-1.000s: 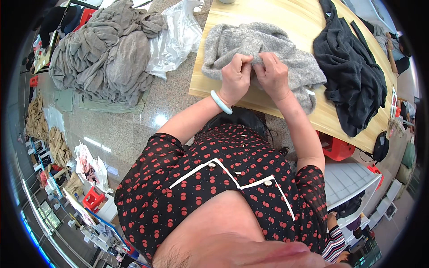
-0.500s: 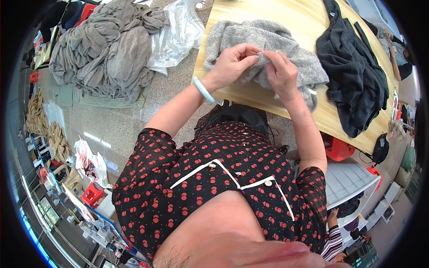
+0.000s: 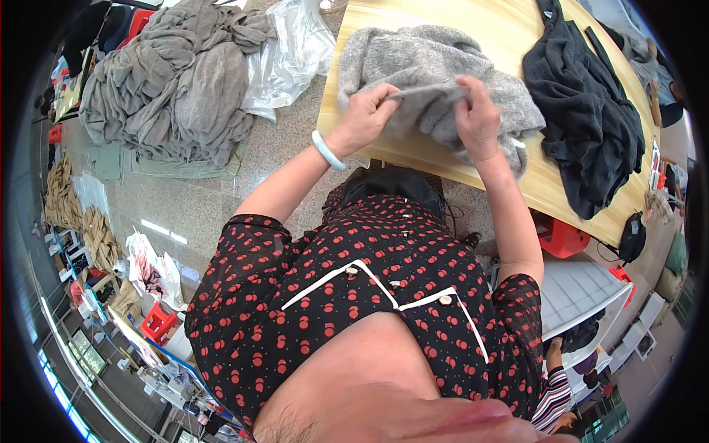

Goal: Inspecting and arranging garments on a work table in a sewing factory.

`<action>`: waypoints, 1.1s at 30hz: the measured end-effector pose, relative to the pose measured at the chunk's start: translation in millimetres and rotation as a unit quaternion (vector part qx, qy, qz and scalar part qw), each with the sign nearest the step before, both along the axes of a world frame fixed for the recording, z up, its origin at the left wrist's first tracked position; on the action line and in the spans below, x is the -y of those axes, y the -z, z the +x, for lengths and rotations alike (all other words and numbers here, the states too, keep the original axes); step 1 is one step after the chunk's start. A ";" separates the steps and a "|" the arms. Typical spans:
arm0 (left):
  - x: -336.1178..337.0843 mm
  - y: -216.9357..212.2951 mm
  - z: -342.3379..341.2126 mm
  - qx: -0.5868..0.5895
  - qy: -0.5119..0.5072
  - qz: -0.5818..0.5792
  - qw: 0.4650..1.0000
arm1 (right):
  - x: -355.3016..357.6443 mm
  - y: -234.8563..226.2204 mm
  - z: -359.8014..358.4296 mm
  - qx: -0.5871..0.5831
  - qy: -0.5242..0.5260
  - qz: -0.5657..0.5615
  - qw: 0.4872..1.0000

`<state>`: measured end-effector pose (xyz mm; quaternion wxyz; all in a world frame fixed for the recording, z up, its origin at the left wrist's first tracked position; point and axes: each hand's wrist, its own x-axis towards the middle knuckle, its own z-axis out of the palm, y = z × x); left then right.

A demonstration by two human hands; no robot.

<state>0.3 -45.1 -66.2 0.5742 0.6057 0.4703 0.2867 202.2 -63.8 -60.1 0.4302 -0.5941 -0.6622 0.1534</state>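
A fuzzy grey knitted garment lies bunched on the near left part of the wooden table. My left hand pinches one end of its edge, fingers closed. Opposite it, my right hand grips the same edge between thumb and fingers. The stretch of knit between the hands is lifted and pulled fairly taut. A small white tag shows on the garment beside my right wrist. The rest of the knit slumps in folds behind and below my hands.
A dark charcoal garment is spread on the right of the table. On the floor at left lie a big heap of grey-brown cloth and a clear plastic bag. A red stool stands under the table's near edge.
My hands have moved apart from a close pinch, my left one leftward and slightly down, my right one slightly right. The garment's edge is now stretched between them.
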 end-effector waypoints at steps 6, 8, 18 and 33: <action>-9.4 -7.4 -20.8 -0.110 0.010 0.075 0.991 | 21.3 40.0 25.8 0.132 -0.044 -0.145 0.979; -6.6 -9.3 -28.3 -0.163 0.025 0.091 0.982 | 26.0 48.5 33.8 0.165 -0.033 -0.174 0.970; 2.8 19.1 -35.2 -0.224 0.224 0.084 0.945 | 43.3 68.5 54.4 -0.025 0.105 -0.243 0.964; -12.4 -24.5 -4.4 0.003 0.087 -0.171 0.981 | 13.3 -28.6 75.5 -0.109 0.108 -0.197 0.968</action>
